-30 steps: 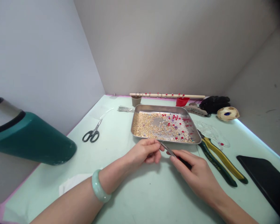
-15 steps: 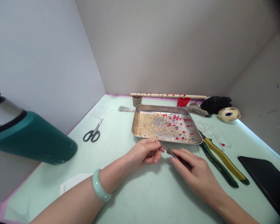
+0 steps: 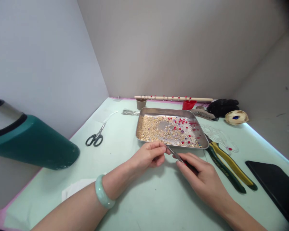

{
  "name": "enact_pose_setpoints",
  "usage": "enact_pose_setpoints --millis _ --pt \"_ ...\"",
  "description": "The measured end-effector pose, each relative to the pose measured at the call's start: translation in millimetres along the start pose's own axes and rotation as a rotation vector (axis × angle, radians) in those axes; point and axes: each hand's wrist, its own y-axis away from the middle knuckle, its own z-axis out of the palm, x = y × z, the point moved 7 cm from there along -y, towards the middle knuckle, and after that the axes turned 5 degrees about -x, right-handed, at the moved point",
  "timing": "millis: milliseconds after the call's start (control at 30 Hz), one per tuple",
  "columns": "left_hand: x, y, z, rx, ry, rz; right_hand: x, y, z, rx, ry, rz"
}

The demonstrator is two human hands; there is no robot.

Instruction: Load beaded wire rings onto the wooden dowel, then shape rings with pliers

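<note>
My left hand (image 3: 152, 155), with a pale green bangle (image 3: 103, 192) on its wrist, is closed in a pinch in front of the metal tray. What its fingertips hold is too small to make out. In my right hand (image 3: 198, 171) are small pliers (image 3: 179, 158) with a dark handle and slim metal jaws. The jaws point left and meet the left fingertips. Just behind both hands lies the metal tray (image 3: 172, 112), which bears many gold and clear beads (image 3: 150, 126) and several red beads (image 3: 180, 120).
Black-handled scissors (image 3: 96, 137) and a large green bottle (image 3: 36, 144) lie to the left. On the right are green-yellow pliers (image 3: 231, 166), a black flat object (image 3: 274, 183) and a tape roll (image 3: 236, 117). A beaded wooden stick (image 3: 173, 98) rests across brown (image 3: 141, 104) and red cups (image 3: 189, 105) behind.
My left hand has shifted slightly, its lower fingers curling differently near the plier tips. My right hand keeps hold of the small pliers almost in place.
</note>
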Motion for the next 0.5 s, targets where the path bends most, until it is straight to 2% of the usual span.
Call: enact_pose_setpoints --millis 300,500 --pt "6.2 0.3 -2.3 0.099 -0.180 0.102 3.9 -0.4 1.4 -0.031 -0.060 0.049" --pt "9.5 0.0 0.2 0.107 -0.173 0.106 3.4 -2.0 4.3 -0.055 -0.099 0.059"
